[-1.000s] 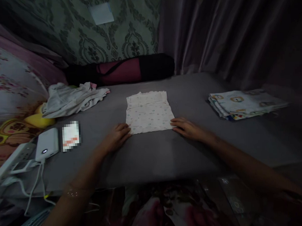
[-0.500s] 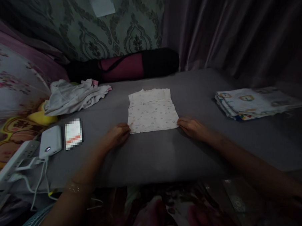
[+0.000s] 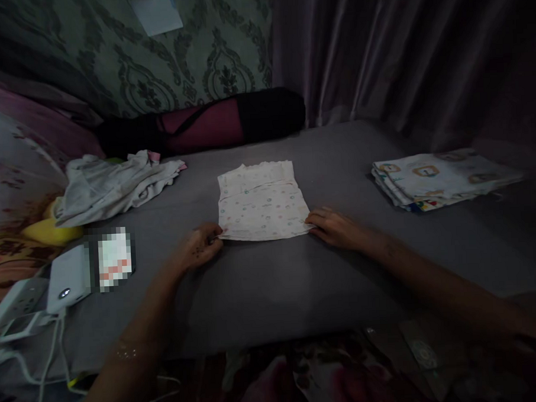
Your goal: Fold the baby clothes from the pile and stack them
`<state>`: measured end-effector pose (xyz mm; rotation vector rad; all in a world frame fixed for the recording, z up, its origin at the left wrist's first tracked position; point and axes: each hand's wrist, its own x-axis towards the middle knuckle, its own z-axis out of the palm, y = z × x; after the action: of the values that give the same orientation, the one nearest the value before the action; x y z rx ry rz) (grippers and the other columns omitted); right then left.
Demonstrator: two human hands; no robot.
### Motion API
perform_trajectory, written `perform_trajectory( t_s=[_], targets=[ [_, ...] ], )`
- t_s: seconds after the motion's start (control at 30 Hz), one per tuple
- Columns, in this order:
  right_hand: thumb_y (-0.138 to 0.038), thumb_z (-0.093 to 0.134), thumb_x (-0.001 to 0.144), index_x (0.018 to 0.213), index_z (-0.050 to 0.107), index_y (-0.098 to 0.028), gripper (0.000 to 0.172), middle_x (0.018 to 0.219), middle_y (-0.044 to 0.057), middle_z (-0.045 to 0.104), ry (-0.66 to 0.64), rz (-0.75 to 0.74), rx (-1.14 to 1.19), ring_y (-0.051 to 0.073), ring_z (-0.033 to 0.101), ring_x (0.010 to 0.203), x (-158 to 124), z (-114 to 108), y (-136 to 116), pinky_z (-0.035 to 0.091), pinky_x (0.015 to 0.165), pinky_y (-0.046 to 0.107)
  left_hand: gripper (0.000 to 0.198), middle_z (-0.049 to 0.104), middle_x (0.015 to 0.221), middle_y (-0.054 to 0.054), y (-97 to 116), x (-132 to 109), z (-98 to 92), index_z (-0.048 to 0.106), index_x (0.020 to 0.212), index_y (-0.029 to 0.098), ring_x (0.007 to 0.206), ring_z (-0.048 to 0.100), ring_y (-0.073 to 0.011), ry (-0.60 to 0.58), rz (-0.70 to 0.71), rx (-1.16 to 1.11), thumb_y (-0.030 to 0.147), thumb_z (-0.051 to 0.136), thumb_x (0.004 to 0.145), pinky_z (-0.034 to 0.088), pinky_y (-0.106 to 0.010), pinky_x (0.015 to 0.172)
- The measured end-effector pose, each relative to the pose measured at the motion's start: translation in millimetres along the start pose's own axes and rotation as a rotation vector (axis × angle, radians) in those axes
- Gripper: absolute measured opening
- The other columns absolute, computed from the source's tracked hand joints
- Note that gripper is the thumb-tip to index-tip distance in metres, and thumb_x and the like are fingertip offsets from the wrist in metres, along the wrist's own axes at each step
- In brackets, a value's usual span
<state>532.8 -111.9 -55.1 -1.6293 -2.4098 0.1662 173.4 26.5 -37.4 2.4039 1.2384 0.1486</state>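
A white cloth with small coloured prints (image 3: 263, 204), looking like a folded piece of clothing, lies flat on the grey bed surface (image 3: 263, 296). A crease or layer edge runs across its upper part. My left hand (image 3: 201, 245) pinches its near left corner, fingers closed. At the near right corner, my right hand (image 3: 333, 226) is closed on the cloth in the same way. Between the two hands the near edge is stretched fairly straight, with a narrow strip along it looking slightly raised.
To the right lies a stack of folded printed cloths (image 3: 435, 176). On the left are a crumpled pale garment (image 3: 116, 184), a white power bank (image 3: 69, 278), a pixelated phone-like object (image 3: 115, 259) and a power strip with cables (image 3: 21, 300). A black and maroon long bag (image 3: 206, 123) lies along the wall.
The view has shifted and tilted slightly. Both hands still grip the near corners, and the cloth's near edge now looks slightly lifted, with a thin strip showing along it.
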Motion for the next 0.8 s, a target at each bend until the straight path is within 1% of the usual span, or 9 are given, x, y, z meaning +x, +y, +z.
perform_trajectory(
  t_s=[0.07,0.23,0.3,0.43,0.47,0.53,0.63,0.7,0.8],
  targets=[
    [-0.02,0.045,0.092,0.105,0.062,-0.02,0.022,0.106,0.009,0.06,0.006,-0.019,0.048,0.022,0.057,0.096,0.9,-1.2,2.7,0.044,0.091,0.036,0.029,0.056,0.06,0.002,1.2,1.1,-1.7,0.062,0.095,0.02,0.054,0.052,-0.0151,0.037,-0.032,-0.086,0.037,0.047,0.077,0.037,-0.025,0.051],
    [-0.009,0.048,0.079,0.107,0.063,-0.02,0.034,0.113,0.01,0.059,0.007,-0.024,0.102,0.022,0.058,0.102,5.2,-0.6,7.9,0.045,0.091,0.035,0.024,0.059,0.065,0.001,4.0,4.4,-7.2,0.057,0.084,0.021,0.055,0.051,-0.0142,0.09,-0.022,-0.188,0.042,0.046,0.081,0.04,-0.025,0.051],
    [-0.008,0.048,0.078,0.104,0.063,-0.019,0.032,0.112,0.009,0.06,-0.011,0.008,0.088,0.021,0.059,0.098,7.8,-2.4,8.4,0.045,0.088,0.033,0.028,0.062,0.07,0.0,2.0,6.3,-9.0,0.057,0.088,0.021,0.06,0.055,-0.0152,0.083,-0.014,-0.22,0.046,0.051,0.081,0.043,-0.025,0.056],
    [-0.012,0.046,0.081,0.092,0.064,-0.019,0.023,0.098,0.008,0.064,-0.048,0.09,0.109,0.019,0.061,0.086,15.4,-12.0,9.6,0.044,0.079,0.028,0.044,0.068,0.089,-0.004,-6.2,12.7,-12.4,0.06,0.101,0.02,0.078,0.063,-0.0195,0.042,0.028,-0.318,0.052,0.064,0.072,0.05,-0.028,0.069],
    [-0.013,0.046,0.081,0.089,0.064,-0.019,0.021,0.095,0.007,0.065,-0.045,0.115,0.127,0.018,0.061,0.085,18.2,-14.6,11.1,0.043,0.078,0.027,0.044,0.068,0.091,-0.005,-8.0,15.2,-13.3,0.061,0.101,0.019,0.08,0.063,-0.0201,0.04,0.04,-0.33,0.053,0.063,0.073,0.05,-0.029,0.071],
    [-0.016,0.048,0.079,0.086,0.065,-0.02,0.019,0.091,0.005,0.067,-0.031,0.176,0.189,0.017,0.061,0.08,25.7,-18.1,16.7,0.042,0.072,0.026,0.04,0.069,0.086,-0.005,-10.1,21.5,-14.8,0.064,0.097,0.018,0.078,0.063,-0.02,0.068,0.035,-0.342,0.052,0.058,0.076,0.049,-0.029,0.069],
    [-0.02,0.05,0.076,0.085,0.067,-0.02,0.02,0.078,0.001,0.066,0.013,0.325,0.363,0.015,0.058,0.067,41.9,-18.3,30.5,0.041,0.062,0.024,0.035,0.067,0.079,-0.004,-10.2,34.6,-15.3,0.065,0.09,0.018,0.073,0.061,-0.0191,0.16,-0.039,-0.399,0.049,0.059,0.074,0.048,-0.029,0.066],
    [-0.022,0.05,0.076,0.084,0.067,-0.019,0.019,0.07,-0.001,0.064,0.077,0.445,0.512,0.014,0.057,0.063,55.6,-16.0,40.8,0.042,0.058,0.023,0.034,0.067,0.08,-0.003,-10.1,46.0,-13.6,0.064,0.087,0.019,0.074,0.061,-0.0191,0.26,-0.104,-0.504,0.048,0.062,0.07,0.049,-0.029,0.067],
    [-0.024,0.052,0.079,0.081,0.064,-0.018,0.013,0.065,-0.001,0.062,0.204,0.587,0.751,0.014,0.058,0.062,78.4,-11.4,53.0,0.046,0.059,0.023,0.034,0.067,0.08,-0.004,-12.0,67.4,-8.5,0.061,0.082,0.019,0.077,0.062,-0.0197,0.364,-0.182,-0.692,0.05,0.064,0.068,0.051,-0.03,0.069]
  ],
)
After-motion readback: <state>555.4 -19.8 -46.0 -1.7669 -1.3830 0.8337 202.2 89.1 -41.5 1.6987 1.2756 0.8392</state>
